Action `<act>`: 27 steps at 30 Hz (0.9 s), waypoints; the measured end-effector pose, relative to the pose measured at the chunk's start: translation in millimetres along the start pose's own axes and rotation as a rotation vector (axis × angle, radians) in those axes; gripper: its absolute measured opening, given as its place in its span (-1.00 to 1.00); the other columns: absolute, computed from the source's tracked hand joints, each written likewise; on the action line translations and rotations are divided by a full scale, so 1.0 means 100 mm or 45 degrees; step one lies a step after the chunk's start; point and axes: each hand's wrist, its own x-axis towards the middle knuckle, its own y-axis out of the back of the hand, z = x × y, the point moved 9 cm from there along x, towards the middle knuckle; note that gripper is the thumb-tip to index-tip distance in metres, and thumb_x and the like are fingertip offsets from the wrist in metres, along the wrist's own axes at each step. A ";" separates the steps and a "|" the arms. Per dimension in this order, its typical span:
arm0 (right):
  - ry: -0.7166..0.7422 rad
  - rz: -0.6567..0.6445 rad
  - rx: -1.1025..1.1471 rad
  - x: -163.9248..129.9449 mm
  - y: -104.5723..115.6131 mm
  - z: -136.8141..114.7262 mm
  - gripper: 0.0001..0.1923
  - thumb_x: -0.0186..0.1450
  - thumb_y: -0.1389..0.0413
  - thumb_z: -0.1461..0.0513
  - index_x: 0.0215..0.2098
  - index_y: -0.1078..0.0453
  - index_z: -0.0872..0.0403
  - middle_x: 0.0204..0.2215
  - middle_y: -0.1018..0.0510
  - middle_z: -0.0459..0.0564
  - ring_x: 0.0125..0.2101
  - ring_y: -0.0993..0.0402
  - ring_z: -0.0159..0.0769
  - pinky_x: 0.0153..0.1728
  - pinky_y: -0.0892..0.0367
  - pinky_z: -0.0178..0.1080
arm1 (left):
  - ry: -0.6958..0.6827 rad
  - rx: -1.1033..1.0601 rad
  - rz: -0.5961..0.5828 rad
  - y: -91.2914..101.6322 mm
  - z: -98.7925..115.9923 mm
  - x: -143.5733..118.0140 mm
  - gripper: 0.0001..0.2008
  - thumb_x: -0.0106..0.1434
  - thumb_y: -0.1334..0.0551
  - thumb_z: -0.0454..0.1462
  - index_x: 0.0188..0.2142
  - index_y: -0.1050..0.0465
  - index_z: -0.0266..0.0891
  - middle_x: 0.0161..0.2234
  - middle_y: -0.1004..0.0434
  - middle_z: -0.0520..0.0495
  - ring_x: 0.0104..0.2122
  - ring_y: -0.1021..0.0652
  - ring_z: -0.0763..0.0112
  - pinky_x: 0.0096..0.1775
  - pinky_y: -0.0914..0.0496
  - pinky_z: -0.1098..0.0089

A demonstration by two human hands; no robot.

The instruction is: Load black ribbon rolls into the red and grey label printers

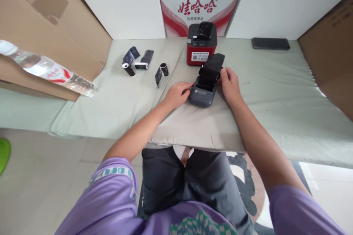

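A dark grey label printer (202,95) lies on the pale green padded surface (275,91) in front of me, its black lid (211,67) raised. My left hand (178,93) rests against the printer's left side, fingers curled on it. My right hand (229,85) grips the right side next to the lid hinge. Just behind stands a red label printer (201,52) with a black top. Three black paper rolls (129,60) (143,61) (162,72), partly unrolled, lie to the left.
A clear water bottle (49,69) lies at the far left over a brown cardboard sheet (41,22). A black phone (270,43) lies at the back right. A white and red carton (200,5) stands behind. More cardboard (333,51) leans at the right.
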 end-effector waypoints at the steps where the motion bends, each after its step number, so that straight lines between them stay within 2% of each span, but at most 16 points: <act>1: -0.026 0.007 -0.026 0.00 0.01 0.03 -0.01 0.32 0.20 -0.61 0.11 -0.48 -0.07 -0.23 -0.62 0.11 -0.14 -0.69 0.07 -0.03 -0.67 0.17 | -0.005 -0.004 -0.009 0.00 0.01 0.00 -0.45 0.41 -0.14 -0.46 0.29 -0.65 -0.22 0.21 -0.75 -0.15 0.22 -0.70 0.21 0.33 -0.53 0.20; 4: -0.078 0.039 -0.059 -0.02 0.02 0.09 -0.07 0.43 0.19 -0.50 0.37 -0.31 -0.06 -0.16 -0.66 0.14 -0.12 -0.72 0.07 -0.07 -0.66 0.16 | -0.017 -0.015 -0.025 0.00 0.04 -0.02 -0.47 0.42 -0.15 -0.45 0.26 -0.68 -0.18 0.20 -0.76 -0.12 0.21 -0.70 0.23 0.33 -0.53 0.22; 7: -0.038 0.043 -0.068 -0.03 0.00 0.07 -0.13 0.46 -0.02 -0.35 0.51 -0.11 -0.07 0.02 -0.63 0.19 -0.06 -0.71 0.05 -0.03 -0.65 0.14 | -0.014 -0.030 -0.026 0.00 0.04 -0.02 -0.49 0.44 -0.15 -0.44 0.26 -0.68 -0.17 0.19 -0.77 -0.13 0.18 -0.71 0.24 0.31 -0.54 0.23; 11: 0.102 0.113 -0.085 -0.07 0.03 -0.03 -0.07 0.36 -0.24 -0.17 0.54 -0.01 -0.11 0.35 -0.38 0.26 0.12 -0.61 0.04 0.01 -0.64 0.08 | 0.013 -0.064 -0.016 0.01 0.02 -0.01 -0.48 0.43 -0.14 -0.46 0.25 -0.69 -0.16 0.13 -0.79 -0.12 0.11 -0.73 0.24 0.26 -0.56 0.23; 13: 0.186 0.175 -0.129 -0.10 0.07 -0.11 -0.12 0.34 -0.26 -0.12 0.51 -0.08 -0.14 0.40 -0.29 0.23 0.24 -0.52 0.07 0.07 -0.63 0.09 | 0.024 -0.075 -0.012 0.01 0.01 0.00 -0.47 0.43 -0.13 -0.46 0.24 -0.69 -0.17 0.11 -0.79 -0.11 0.10 -0.73 0.25 0.25 -0.56 0.24; 16: 0.320 0.245 -0.270 -0.19 0.15 -0.28 -0.37 0.38 -0.24 -0.07 0.36 -0.34 -0.11 0.38 -0.26 0.24 0.42 -0.34 0.21 0.22 -0.55 0.25 | 0.031 -0.084 -0.012 0.02 0.01 0.00 -0.49 0.43 -0.13 -0.46 0.23 -0.70 -0.21 0.09 -0.80 -0.13 0.10 -0.73 0.24 0.23 -0.56 0.23; 18: 0.385 0.239 -0.380 -0.25 0.17 -0.41 -0.58 0.43 -0.21 -0.02 0.20 -0.51 -0.11 0.37 -0.27 0.26 0.47 -0.26 0.29 0.30 -0.46 0.36 | 0.041 -0.081 -0.012 0.03 0.01 0.00 -0.49 0.43 -0.13 -0.46 0.22 -0.70 -0.19 0.08 -0.80 -0.12 0.09 -0.73 0.23 0.22 -0.56 0.23; 20: 0.423 0.177 -0.451 -0.28 0.15 -0.52 -0.69 0.45 -0.21 0.01 0.10 -0.58 -0.14 0.38 -0.30 0.23 0.48 -0.24 0.31 0.34 -0.41 0.40 | 0.055 -0.065 -0.013 0.03 0.02 -0.01 -0.49 0.43 -0.13 -0.45 0.22 -0.71 -0.14 0.08 -0.80 -0.10 0.08 -0.73 0.24 0.22 -0.57 0.22; 23: 0.454 0.047 -0.469 -0.30 0.08 -0.60 -0.62 0.38 -0.29 -0.02 0.11 -0.62 -0.12 0.43 -0.30 0.17 0.50 -0.19 0.35 0.39 -0.38 0.43 | 0.070 -0.026 -0.006 0.05 0.03 -0.01 -0.50 0.45 -0.13 -0.43 0.22 -0.71 -0.14 0.06 -0.80 -0.11 0.07 -0.72 0.22 0.21 -0.57 0.21; 27: 0.456 -0.032 -0.451 -0.26 0.03 -0.55 -0.42 0.26 -0.40 -0.12 0.17 -0.62 -0.10 0.52 -0.21 0.14 0.53 -0.05 0.48 0.49 -0.18 0.52 | 0.145 0.054 0.062 0.10 -0.03 0.00 -0.56 0.48 -0.15 -0.38 0.17 -0.73 -0.17 0.08 -0.80 -0.14 0.10 -0.71 0.17 0.22 -0.56 0.18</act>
